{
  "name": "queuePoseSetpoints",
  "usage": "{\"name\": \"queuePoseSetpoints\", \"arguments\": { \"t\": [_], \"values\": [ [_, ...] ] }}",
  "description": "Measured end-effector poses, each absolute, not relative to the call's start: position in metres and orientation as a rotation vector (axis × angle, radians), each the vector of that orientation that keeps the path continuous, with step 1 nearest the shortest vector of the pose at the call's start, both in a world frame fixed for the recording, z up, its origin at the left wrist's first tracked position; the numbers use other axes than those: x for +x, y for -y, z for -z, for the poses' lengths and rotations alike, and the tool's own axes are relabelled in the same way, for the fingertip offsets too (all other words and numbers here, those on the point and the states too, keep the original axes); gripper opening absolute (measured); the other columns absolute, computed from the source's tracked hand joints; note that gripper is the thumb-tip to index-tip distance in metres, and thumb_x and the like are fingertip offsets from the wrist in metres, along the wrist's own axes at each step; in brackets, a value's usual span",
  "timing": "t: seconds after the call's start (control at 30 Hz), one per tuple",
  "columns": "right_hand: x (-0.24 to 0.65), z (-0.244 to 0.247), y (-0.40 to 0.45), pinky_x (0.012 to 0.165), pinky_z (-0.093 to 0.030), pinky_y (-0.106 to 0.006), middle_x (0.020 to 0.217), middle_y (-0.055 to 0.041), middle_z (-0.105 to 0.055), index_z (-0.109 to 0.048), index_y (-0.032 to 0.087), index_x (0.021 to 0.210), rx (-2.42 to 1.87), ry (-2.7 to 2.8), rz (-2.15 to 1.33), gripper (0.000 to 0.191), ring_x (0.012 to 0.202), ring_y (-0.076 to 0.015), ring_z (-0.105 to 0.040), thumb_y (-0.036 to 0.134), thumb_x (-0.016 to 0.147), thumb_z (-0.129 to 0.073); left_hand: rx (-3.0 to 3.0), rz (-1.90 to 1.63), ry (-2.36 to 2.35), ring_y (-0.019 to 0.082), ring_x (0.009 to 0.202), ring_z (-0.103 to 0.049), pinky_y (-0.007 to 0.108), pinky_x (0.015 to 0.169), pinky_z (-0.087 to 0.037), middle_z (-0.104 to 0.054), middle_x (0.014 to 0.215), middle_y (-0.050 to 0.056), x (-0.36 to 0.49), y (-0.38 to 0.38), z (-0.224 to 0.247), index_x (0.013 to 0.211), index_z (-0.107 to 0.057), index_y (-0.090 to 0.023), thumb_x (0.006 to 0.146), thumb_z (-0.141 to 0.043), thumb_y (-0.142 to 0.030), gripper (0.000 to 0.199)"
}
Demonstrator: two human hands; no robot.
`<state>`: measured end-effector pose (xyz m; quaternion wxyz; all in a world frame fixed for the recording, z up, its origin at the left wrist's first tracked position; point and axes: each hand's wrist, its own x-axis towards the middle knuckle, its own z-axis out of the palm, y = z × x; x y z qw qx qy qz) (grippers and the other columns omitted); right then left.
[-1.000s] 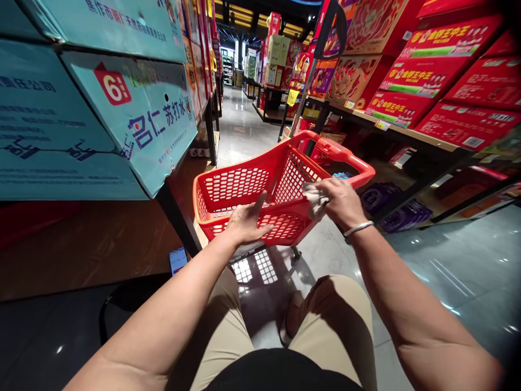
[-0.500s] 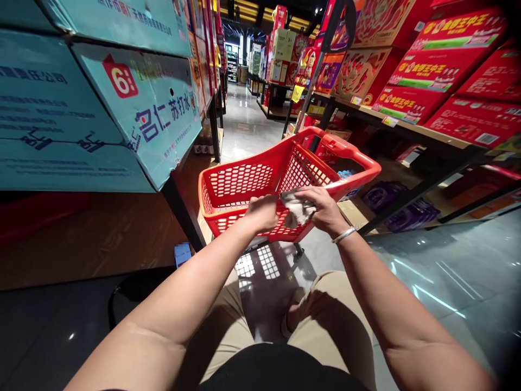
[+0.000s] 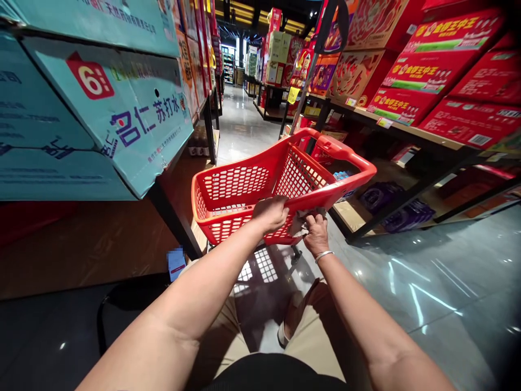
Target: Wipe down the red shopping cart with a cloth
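Observation:
A red plastic shopping cart (image 3: 228,215) with a perforated basket stands in front of me. My left hand (image 3: 272,214) is closed around its near rim. Just to the right, my right hand (image 3: 316,233) has its fingers curled on a crumpled greyish-white cloth (image 3: 300,224). That cloth lies against the outside of the basket, below the rim. Part of it is hidden by my fingers. At the right end of the cart is its thick red handle (image 3: 364,169).
Light blue cartons (image 3: 142,92) are stacked close on the left, above a black shelf leg (image 3: 173,217). On the right, red boxes (image 3: 431,62) fill a shelf, with purple packages (image 3: 407,209) underneath. A shiny floor aisle (image 3: 238,114) runs ahead between the shelves.
My right hand has moved down and slightly left with the cloth, from the rim onto the basket's outer side. My left hand has shifted a little right along the rim.

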<state>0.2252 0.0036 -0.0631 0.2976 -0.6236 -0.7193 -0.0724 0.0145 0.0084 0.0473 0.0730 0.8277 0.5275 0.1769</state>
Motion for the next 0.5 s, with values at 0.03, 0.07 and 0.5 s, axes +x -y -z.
{"name": "queuePoseSetpoints", "arguments": {
  "t": [0.03, 0.07, 0.5],
  "values": [
    [0.225, 0.060, -0.003, 0.081, -0.046, -0.037, 0.100, -0.0094, -0.054, -0.070, 0.022, 0.106, -1.676, 1.904, 0.151, 0.035, 0.088, -0.0242, -0.046, 0.012, 0.078, -0.052, 2.486, -0.523, -1.582, 0.027, 0.106, -0.067, 0.036, 0.084, -0.050, -0.070, 0.121, 0.008, 0.014, -0.009, -0.048, 0.122, -0.060, -0.023, 0.098, -0.042, -0.035, 0.034],
    [0.226, 0.054, -0.003, 0.082, -0.045, -0.037, 0.098, -0.0091, -0.054, -0.070, 0.022, 0.105, -1.663, 1.896, 0.122, 0.033, 0.087, -0.0238, -0.047, 0.014, 0.078, -0.053, 2.485, -0.515, -1.582, 0.026, 0.107, -0.066, 0.036, 0.085, -0.050, -0.070, 0.121, 0.007, 0.014, -0.009, -0.048, 0.123, -0.060, -0.023, 0.098, -0.041, -0.035, 0.034],
    [0.229, 0.062, -0.006, 0.104, -0.040, -0.054, 0.119, -0.0125, -0.048, -0.063, 0.022, 0.095, -1.519, 1.398, -0.030, 0.024, 0.117, -0.0308, -0.047, 0.022, 0.072, -0.058, 2.504, -0.499, -1.548, 0.025, 0.106, -0.067, 0.035, 0.083, -0.050, -0.071, 0.119, 0.005, 0.013, -0.018, -0.046, 0.119, -0.061, -0.026, 0.099, -0.038, -0.039, 0.034]
  ]
}}
